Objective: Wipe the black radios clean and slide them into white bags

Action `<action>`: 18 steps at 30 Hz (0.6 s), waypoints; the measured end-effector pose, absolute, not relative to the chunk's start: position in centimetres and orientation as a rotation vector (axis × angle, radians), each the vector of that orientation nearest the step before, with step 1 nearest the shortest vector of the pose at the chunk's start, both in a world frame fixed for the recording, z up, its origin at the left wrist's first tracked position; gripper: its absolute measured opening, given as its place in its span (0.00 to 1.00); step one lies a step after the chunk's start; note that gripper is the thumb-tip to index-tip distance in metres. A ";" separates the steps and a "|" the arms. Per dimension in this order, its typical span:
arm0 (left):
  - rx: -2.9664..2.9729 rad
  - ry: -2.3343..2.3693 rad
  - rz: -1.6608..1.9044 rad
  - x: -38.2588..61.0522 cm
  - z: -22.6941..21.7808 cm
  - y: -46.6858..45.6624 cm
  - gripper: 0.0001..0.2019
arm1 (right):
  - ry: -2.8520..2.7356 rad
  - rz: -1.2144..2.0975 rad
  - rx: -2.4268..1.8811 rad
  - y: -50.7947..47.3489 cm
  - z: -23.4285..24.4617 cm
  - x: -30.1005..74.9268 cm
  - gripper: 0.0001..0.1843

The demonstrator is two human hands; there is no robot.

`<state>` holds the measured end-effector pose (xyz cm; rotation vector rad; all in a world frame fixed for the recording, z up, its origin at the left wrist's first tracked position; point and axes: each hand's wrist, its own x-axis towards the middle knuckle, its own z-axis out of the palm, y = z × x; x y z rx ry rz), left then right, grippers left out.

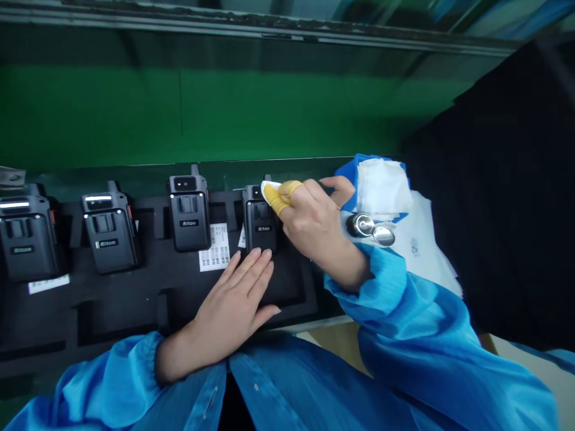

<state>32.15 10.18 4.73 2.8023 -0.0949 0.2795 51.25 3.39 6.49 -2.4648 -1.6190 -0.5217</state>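
Observation:
Several black Riton handheld devices stand in slots of a black foam tray. My left hand lies flat on the tray, fingers stretched out, fingertips touching the base of the rightmost device. My right hand, with yellow finger cots on two fingers, pinches a small white cloth or wipe against the top of that device. Both arms wear blue sleeves.
White barcode labels lie on the tray between devices. To the right are a stack of white cloths on something blue, a small shiny metal dispenser and white sheets. A green conveyor belt runs behind; black fabric hangs at right.

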 end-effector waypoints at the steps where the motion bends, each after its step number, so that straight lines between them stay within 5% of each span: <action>1: 2.799 -0.094 0.278 32.1 4.7 10.2 0.26 | -1.650 -0.514 -2.449 3.5 6.5 51.0 0.21; 18: 2.802 -0.087 0.249 32.1 4.9 10.2 0.25 | -1.505 -0.340 -2.482 4.8 7.6 51.0 0.18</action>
